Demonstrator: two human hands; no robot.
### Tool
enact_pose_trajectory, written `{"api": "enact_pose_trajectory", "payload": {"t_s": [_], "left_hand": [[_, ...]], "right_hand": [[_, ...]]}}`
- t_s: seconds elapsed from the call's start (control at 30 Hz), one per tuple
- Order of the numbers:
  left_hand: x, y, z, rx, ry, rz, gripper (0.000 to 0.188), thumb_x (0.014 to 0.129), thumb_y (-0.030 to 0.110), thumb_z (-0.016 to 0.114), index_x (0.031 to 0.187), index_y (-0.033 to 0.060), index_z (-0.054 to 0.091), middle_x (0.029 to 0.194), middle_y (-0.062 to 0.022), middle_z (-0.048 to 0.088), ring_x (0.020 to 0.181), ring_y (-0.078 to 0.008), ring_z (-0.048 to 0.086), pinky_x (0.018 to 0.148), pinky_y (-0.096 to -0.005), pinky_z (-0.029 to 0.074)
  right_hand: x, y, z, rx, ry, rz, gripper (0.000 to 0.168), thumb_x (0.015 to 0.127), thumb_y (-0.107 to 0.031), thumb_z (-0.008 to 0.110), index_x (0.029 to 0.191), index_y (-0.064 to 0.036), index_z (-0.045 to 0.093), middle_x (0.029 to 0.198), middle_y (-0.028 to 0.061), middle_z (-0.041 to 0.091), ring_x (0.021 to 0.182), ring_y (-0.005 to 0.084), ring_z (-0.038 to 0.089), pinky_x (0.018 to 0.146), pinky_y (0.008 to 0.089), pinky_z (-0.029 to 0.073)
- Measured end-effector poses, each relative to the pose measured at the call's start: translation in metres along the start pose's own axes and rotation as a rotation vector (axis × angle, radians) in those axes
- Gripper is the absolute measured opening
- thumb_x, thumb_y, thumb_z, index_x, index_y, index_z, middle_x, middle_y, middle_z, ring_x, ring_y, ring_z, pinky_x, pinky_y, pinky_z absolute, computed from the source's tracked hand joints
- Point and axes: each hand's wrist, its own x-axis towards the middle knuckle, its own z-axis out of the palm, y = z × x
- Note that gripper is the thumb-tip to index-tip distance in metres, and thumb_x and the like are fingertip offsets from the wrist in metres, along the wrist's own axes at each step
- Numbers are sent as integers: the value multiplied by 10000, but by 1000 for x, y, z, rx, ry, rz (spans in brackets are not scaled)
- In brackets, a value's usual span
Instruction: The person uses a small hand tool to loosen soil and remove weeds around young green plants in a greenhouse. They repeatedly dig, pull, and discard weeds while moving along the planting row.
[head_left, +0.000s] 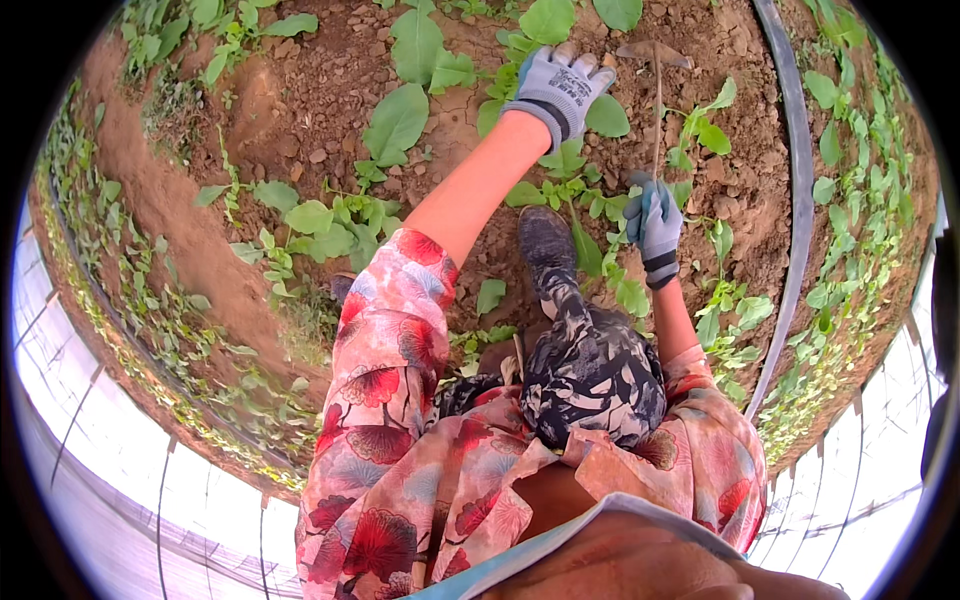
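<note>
My left hand (564, 91), in a grey knit work glove bearing printed writing, reaches down among leafy green plants (491, 116) on the soil. Its fingertips point away from me, and whatever lies under the palm is hidden. My right hand (657, 217), in a matching glove, is closed around the lower end of the thin handle of a small hand hoe (658, 112). The hoe's crosswise metal blade (646, 51) is at the soil, to the right of my left fingers. A small seedling (701, 127) grows just right of the handle.
A dark irrigation hose (799, 150) runs along the right side. My dark shoe (547, 236) is planted among seedlings. Broad-leaved plants (397, 124) and a clump (322, 229) stand on the left. Rows of greenery (855, 225) and pale greenhouse sheeting (112, 427) lie farther out.
</note>
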Motion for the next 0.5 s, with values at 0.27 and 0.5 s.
{"api": "enact_pose_trajectory", "payload": {"t_s": [0.27, 0.5], "left_hand": [[-34, 3, 31, -101, 273, 182, 509, 698, 137, 650, 1189, 175, 524, 971, -28, 608, 1036, -228, 535, 974, -403, 356], [-82, -34, 19, -346, 294, 149, 483, 637, 92, 649, 1113, 126, 577, 1039, -46, 614, 1054, -253, 540, 980, -436, 371]], "right_hand": [[-6, 12, 3, 19, -112, 107, 312, 950, -283, 445, 1115, -44, 558, 569, 8, 528, 372, 73, 430, 353, 213, 324], [-2, 5, 20, -102, -176, 115, 279, 919, -210, 481, 1112, -19, 543, 598, 22, 575, 398, 81, 488, 373, 228, 372]]}}
